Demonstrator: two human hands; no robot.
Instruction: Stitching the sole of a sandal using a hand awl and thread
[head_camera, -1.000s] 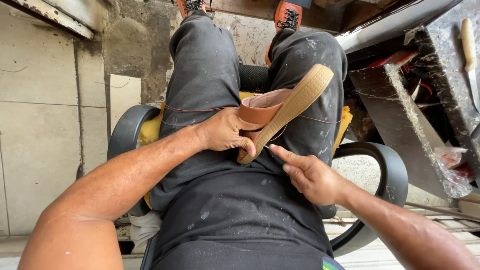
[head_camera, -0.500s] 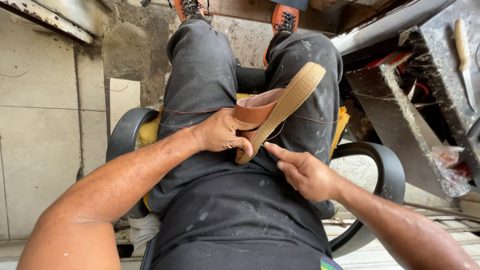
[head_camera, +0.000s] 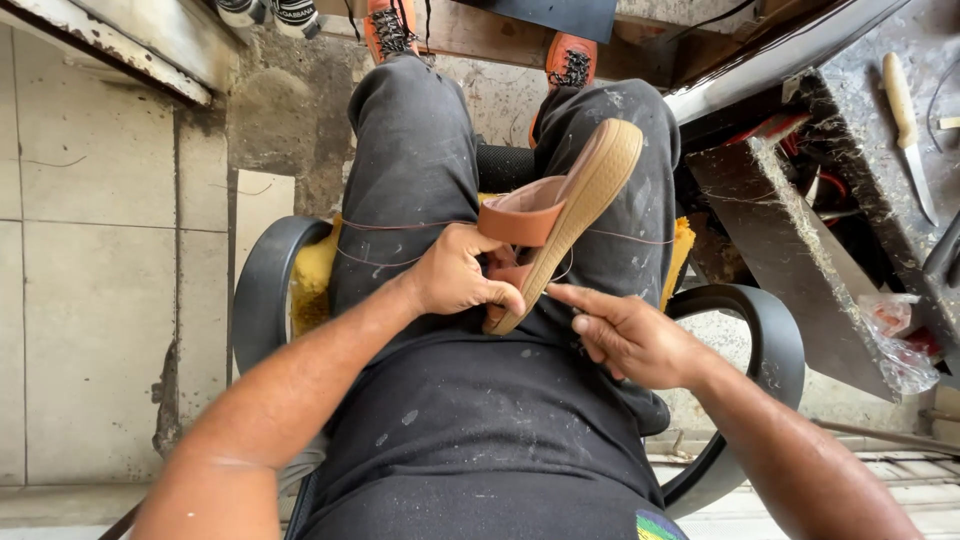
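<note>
Sandal (head_camera: 565, 215) tipped steeper, two hands (head_camera: 455, 275), one knife (head_camera: 905, 110)

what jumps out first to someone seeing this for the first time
A tan-soled sandal with a brown strap, held on edge over the seated person's lap. The left hand grips its lower end, while the right hand points a finger at the sole's edge. Next, the orange shoes at top, and a pale-handled knife on the dusty bench at far right.

A single head-worn camera looks steeply down from close above the seated person's lap, facing forward along the dark dusty trousers (head_camera: 420, 150) toward the orange laced shoes (head_camera: 570, 60).
</note>
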